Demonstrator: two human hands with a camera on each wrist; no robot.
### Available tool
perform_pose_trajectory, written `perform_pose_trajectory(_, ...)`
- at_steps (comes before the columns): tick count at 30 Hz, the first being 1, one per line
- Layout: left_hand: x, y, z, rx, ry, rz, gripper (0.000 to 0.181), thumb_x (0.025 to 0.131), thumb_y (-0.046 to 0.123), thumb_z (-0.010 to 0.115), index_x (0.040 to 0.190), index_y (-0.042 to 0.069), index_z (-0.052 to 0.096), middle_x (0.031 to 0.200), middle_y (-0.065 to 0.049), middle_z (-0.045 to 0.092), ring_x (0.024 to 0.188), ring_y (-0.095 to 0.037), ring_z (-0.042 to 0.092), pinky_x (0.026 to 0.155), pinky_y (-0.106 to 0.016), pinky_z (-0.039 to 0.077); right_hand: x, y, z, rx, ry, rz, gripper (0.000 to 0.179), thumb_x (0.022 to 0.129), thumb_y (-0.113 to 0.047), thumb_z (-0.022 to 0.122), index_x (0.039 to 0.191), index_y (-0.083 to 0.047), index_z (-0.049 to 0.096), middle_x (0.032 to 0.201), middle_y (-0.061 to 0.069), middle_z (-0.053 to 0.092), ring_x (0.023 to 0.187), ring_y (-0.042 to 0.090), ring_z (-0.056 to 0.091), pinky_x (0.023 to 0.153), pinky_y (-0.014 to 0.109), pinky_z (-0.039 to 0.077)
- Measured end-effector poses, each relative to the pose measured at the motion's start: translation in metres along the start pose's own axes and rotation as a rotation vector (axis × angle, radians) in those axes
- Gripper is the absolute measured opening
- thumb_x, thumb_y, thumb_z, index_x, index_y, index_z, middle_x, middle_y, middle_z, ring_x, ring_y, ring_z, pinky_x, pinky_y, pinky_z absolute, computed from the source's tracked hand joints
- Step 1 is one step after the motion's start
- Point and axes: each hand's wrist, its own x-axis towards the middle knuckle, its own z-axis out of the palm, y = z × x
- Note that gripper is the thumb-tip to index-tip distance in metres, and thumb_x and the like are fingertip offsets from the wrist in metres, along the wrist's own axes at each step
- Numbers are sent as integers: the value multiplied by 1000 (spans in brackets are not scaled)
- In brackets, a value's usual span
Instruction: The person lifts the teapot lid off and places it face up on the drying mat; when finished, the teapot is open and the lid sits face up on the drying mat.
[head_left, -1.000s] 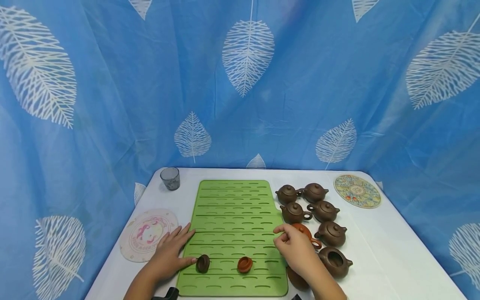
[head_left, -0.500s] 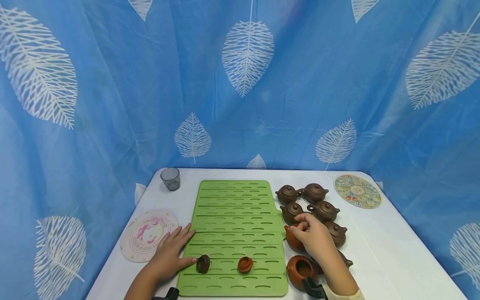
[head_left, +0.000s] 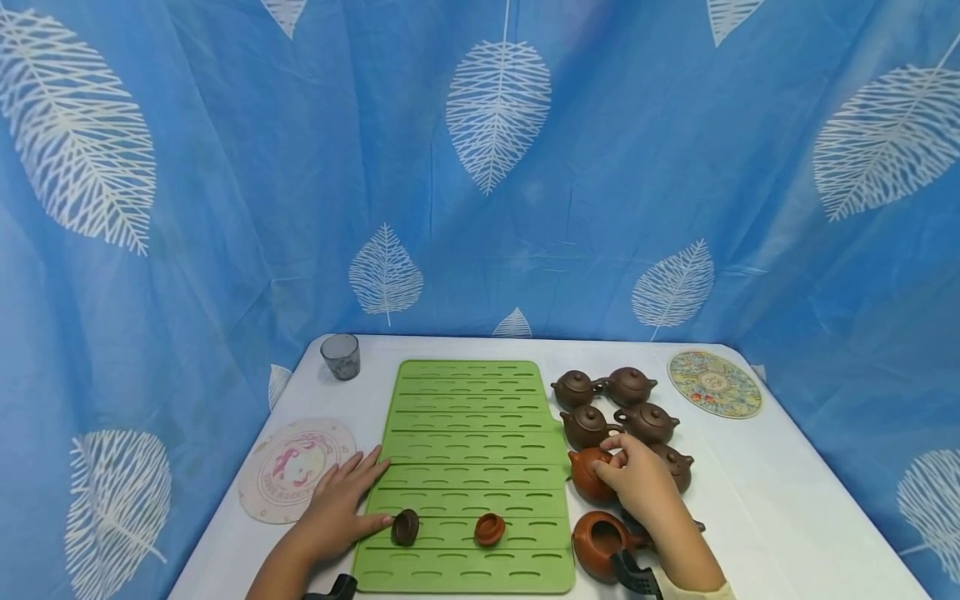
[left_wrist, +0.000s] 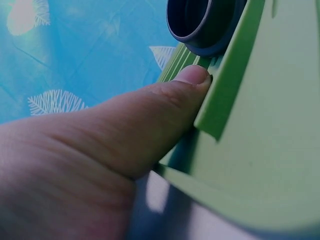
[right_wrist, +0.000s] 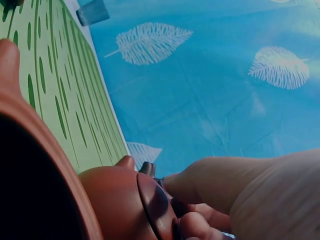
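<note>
My right hand (head_left: 637,477) is at a reddish-brown teapot (head_left: 588,477) beside the green mat's right edge. Its thumb and fingers pinch the knob of that teapot's lid (right_wrist: 152,196), which sits on the pot in the right wrist view. My left hand (head_left: 341,510) rests with fingers spread at the green mat's (head_left: 465,575) left edge. Near its thumb tip lies a dark brown lid (head_left: 406,527), tipped on its side. A reddish-brown lid (head_left: 489,529) lies upturned on the mat. Nearer me stands a reddish-brown teapot without a lid (head_left: 588,546), partly behind the wrist camera.
Several dark brown teapots (head_left: 648,422) stand close together right of the mat, some hidden by my right arm. A patterned round mat (head_left: 715,383) lies at the far right. On the left are a pale round mat (head_left: 262,483) and a grey glass (head_left: 341,358).
My right hand has moved right from the mat's edge onto the reddish-brown teapot's lid, then shifted slightly right. The lidless reddish-brown pot has come into fuller view. My left hand has stayed put.
</note>
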Motion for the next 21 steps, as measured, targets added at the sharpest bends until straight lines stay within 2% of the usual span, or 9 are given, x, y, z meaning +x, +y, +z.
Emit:
perform_pose_trajectory(14, -1, 1, 0, -4, 17, 5, 90, 83, 55, 83, 157, 16, 50, 172, -8, 32, 157, -46, 24, 122, -74, 12, 0, 5, -1, -15, -3, -8, 20, 93, -22, 76, 105, -10, 66, 77, -1, 58, 67, 15, 52, 62, 31, 41)
perform_pose_trajectory(21, -1, 0, 1, -11, 22, 9, 90, 82, 53, 84, 157, 16, 51, 171, -9, 32, 156, -48, 24, 121, -74, 13, -1, 5, -2, -9, -7, -12, 15, 96, -23, 73, 103, -12, 65, 79, -1, 57, 70, 15, 52, 64, 31, 41)
